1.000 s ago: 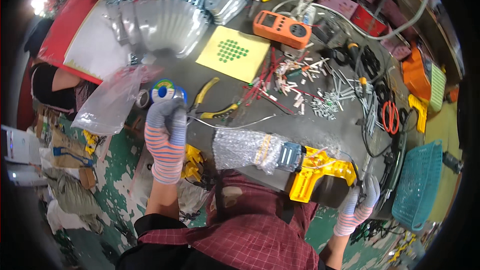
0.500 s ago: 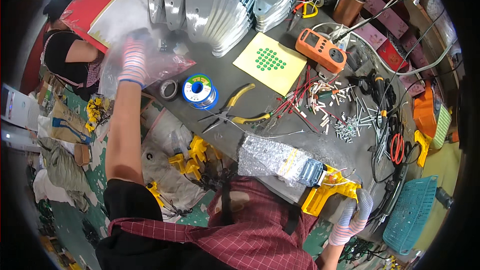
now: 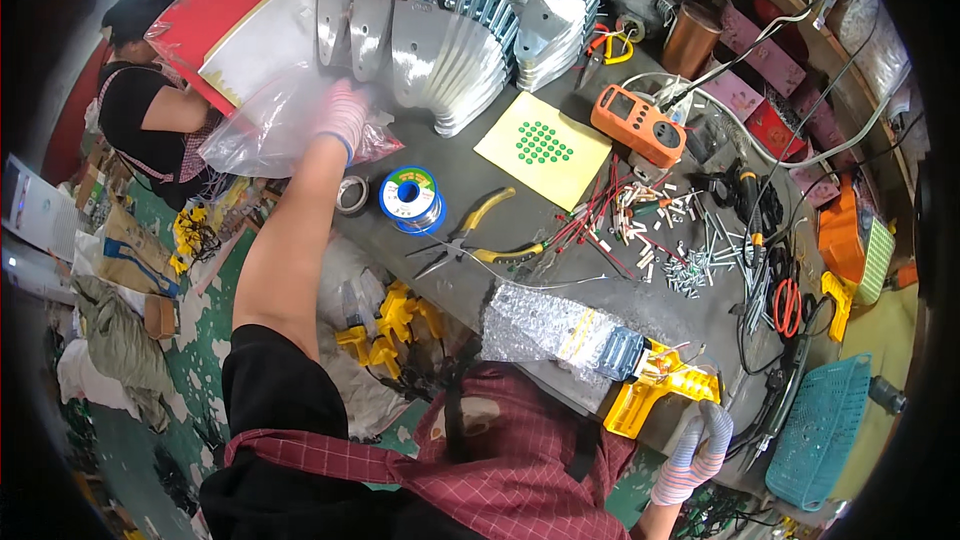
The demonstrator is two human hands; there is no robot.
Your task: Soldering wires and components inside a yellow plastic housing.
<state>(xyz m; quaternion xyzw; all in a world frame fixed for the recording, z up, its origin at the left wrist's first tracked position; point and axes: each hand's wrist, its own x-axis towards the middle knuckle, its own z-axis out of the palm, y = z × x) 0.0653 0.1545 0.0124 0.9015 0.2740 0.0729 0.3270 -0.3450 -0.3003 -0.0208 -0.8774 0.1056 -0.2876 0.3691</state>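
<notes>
Two gloved hands in play, and we have the left hand up at the clear plastic bag, over its right part, just short of the metal plates; its fingers are blurred there, so we can't tell whether they grip. Down at the right hand, we see fingers bent but parted, holding nothing, right by the end of the yellow housing; contact we can't call. That housing lies at the near edge of the desk, bright yellow, its thin wires exposed, a dark blue block beside it and bubble wrap stretching left. The bag is crumpled and see-through, reddish at its right end. And what a shift: a second ago we had that left hand at the solder spool; now the spool is uncovered, while the housing keeps its place on the desk.
</notes>
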